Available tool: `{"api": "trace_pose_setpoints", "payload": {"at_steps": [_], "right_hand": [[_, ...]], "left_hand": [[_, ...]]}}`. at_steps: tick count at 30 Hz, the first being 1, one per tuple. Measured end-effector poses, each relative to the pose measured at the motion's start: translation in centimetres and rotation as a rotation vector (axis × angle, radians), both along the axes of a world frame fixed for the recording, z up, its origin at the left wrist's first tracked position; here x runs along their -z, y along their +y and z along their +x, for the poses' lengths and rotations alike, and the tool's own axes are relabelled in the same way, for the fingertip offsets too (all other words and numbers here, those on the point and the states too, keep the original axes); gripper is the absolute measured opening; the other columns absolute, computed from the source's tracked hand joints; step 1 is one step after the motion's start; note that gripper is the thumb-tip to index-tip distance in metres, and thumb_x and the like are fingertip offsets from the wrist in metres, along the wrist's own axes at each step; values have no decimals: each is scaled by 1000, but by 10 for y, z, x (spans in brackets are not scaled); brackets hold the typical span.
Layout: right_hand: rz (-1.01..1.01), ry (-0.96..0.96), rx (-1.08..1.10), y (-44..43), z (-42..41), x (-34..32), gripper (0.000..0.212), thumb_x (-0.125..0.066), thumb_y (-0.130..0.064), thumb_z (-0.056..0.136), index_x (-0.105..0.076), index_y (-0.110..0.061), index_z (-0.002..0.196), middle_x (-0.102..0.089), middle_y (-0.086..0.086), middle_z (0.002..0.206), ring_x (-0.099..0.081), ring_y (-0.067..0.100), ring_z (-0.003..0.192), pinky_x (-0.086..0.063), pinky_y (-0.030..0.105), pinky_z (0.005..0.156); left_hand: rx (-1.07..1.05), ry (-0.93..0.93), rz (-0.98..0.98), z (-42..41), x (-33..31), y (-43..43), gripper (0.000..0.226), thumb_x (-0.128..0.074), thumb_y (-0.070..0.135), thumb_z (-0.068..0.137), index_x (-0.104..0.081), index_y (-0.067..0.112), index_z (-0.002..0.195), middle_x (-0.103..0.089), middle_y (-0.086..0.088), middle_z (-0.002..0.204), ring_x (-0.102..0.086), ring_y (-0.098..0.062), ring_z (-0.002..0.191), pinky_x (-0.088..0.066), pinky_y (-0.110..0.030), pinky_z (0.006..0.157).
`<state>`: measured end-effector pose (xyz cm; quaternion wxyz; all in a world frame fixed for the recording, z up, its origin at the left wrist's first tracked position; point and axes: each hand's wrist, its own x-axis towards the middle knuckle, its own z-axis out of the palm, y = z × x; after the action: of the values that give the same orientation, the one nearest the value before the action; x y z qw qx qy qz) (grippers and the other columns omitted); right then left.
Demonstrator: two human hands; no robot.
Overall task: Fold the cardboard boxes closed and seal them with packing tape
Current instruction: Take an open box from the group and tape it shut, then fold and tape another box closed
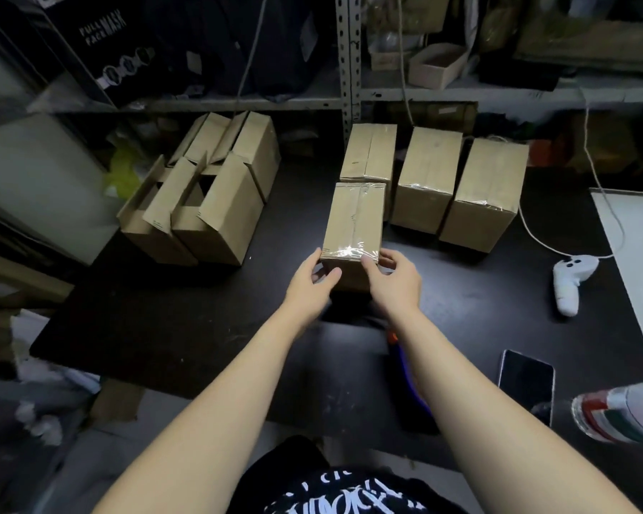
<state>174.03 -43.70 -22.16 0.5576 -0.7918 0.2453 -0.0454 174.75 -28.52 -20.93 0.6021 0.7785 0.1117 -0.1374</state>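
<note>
Stock, sealed: three sealed boxes (427,176) in a row at far right of the tabletop (164,309). A fourth, the taped box (353,220), sits at centre, just near of the row's leftmost. Left hand (309,287) and right hand (394,280) grip its near corners, fingers curled. Long axis and taped seam run near to far. Outstanding, by appearance: open boxes (208,194), far left, flaps unfolded, untaped.

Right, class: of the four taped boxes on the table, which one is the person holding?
The nearest taped box, in front of the other three. The left hand and right hand grip its near end; the others are untouched.
</note>
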Motion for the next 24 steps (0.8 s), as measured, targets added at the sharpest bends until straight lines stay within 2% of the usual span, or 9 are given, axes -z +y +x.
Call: {"api": "trace_pose_setpoints", "payload": {"at_steps": [3, 6, 8, 10, 12, 15, 18, 22, 24], "right_hand": [[-48, 5, 9, 0, 19, -4, 39, -72, -37, 95, -69, -16, 128, -72, 0, 121, -65, 16, 116, -36, 17, 85], [-205, 17, 54, 12, 34, -10, 42, -71, -35, 94, -64, -19, 132, -68, 1, 128, -59, 25, 124, -45, 31, 94], [-389, -42, 71, 29, 42, -15, 43, -69, -27, 91, -63, -19, 133, -65, 2, 129, -52, 29, 125, -45, 40, 98], [-467, -135, 28, 53, 53, -23, 43, -66, -20, 88, -65, -17, 132, -66, 3, 125, -49, 30, 121, -43, 40, 99], [-444, -188, -68, 81, 64, -29, 40, -66, -18, 88, -67, -16, 128, -67, 4, 121, -51, 28, 119, -41, 36, 102], [-346, -208, -239, 129, 77, -36, 35, -67, -20, 94, -67, -17, 129, -66, -1, 127, -56, 19, 123, -39, 27, 106], [-279, -166, -329, 177, 89, -34, 39, -68, -24, 94, -66, -21, 133, -67, -5, 130, -58, 12, 121, -49, 35, 107], [-183, -44, -362, 224, 103, -28, 51, -70, -28, 93, -60, -21, 142, -65, -7, 137, -59, 8, 123, -50, 30, 106], [-129, 10, -380, 239, 107, -26, 59, -71, -30, 93, -54, -21, 148, -60, -9, 143, -57, 9, 128, -47, 26, 105]], "left_hand": [[43, 23, -14, 19, 0, 1, 73, -68, 22, 101, -30, 23, 163, -44, -7, 160, -47, -14, 141, -36, -25, 114], [105, -1, 71, 34, -8, 16, 70, -72, 21, 98, -38, 25, 159, -48, -1, 158, -45, -16, 144, -36, -29, 116], [97, -74, 135, 42, -20, 36, 60, -72, 16, 97, -49, 22, 152, -56, 2, 147, -53, -13, 135, -41, -28, 111], [33, -176, 196, 47, -37, 67, 45, -71, 13, 97, -61, 21, 140, -64, 6, 129, -61, -5, 117, -47, -24, 102], [-41, -265, 253, 49, -52, 109, 32, -70, 15, 97, -69, 22, 128, -68, 9, 115, -62, 3, 102, -51, -20, 93], [-192, -340, 383, 54, -60, 179, 25, -72, 15, 94, -73, 21, 118, -69, 4, 105, -63, 1, 89, -53, -21, 83], [-273, -255, 435, 66, -48, 229, 36, -71, 16, 93, -67, 20, 129, -66, 3, 117, -63, -5, 97, -54, -33, 95], [-185, -134, 380, 81, -31, 251, 64, -71, 18, 96, -44, 21, 154, -45, 1, 151, -50, -14, 134, -39, -27, 102], [-153, -114, 351, 85, -27, 252, 73, -70, 19, 96, -34, 22, 160, -35, 3, 159, -43, -15, 142, -38, -28, 104]]}}
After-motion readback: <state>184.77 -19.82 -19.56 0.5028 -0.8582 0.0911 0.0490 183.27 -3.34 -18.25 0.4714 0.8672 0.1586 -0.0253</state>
